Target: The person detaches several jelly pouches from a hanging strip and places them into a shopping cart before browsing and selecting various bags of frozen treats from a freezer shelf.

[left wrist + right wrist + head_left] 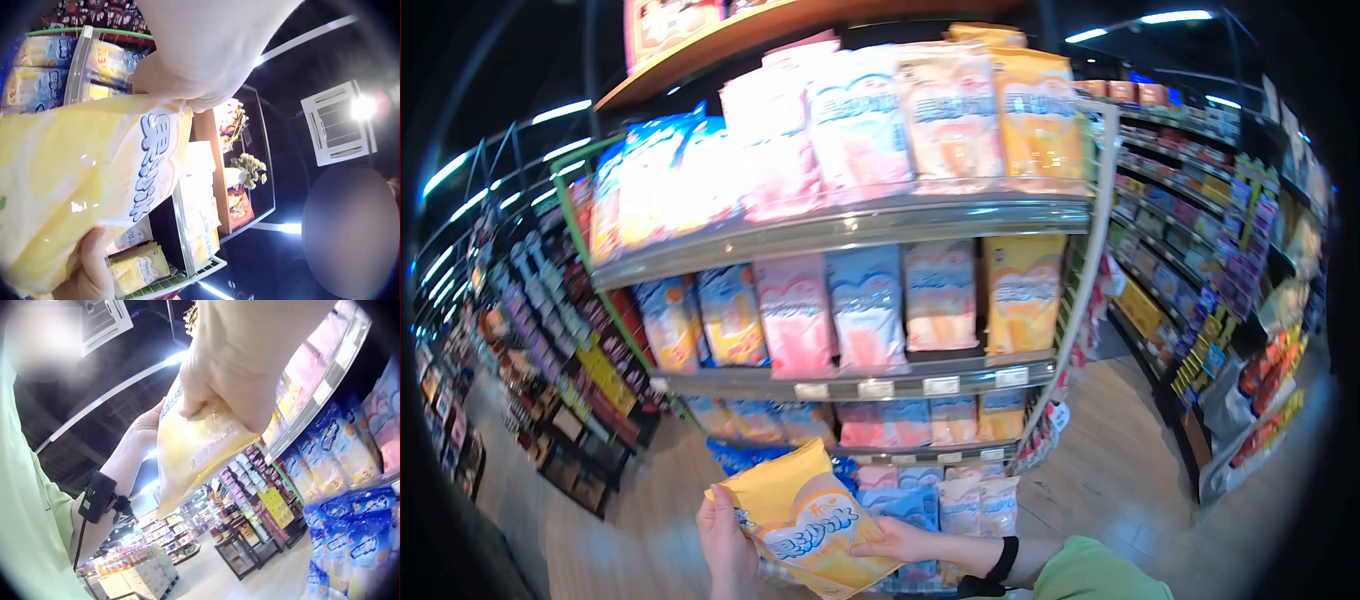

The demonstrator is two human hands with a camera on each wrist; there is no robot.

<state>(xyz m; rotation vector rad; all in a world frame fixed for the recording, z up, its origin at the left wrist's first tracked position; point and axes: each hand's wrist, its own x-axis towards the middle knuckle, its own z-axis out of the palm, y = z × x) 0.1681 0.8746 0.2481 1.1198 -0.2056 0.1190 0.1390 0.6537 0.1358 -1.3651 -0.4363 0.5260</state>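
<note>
Low in the head view, a yellow snack bag (805,500) with blue lettering is held tilted between both hands. The left hand (728,540) grips its left edge, thumb at the upper corner. On the opposite side, the right hand (897,541) pinches the bag with its thumb lying across the printed front. Seen from the left wrist, the bag (81,169) spreads wide across the view, with the right thumb (94,256) on its lower edge. In the right wrist view, the right fingers (200,400) curl over the bag's end, partly hiding it.
A tiered display rack (870,225) stands directly in front, filled with pink, blue, peach and yellow bags. Blue bags (344,537) sit on its lower tier. Stocked aisles flank it, including a right-hand shelf (1170,190). Wood-look floor (1090,450) runs alongside.
</note>
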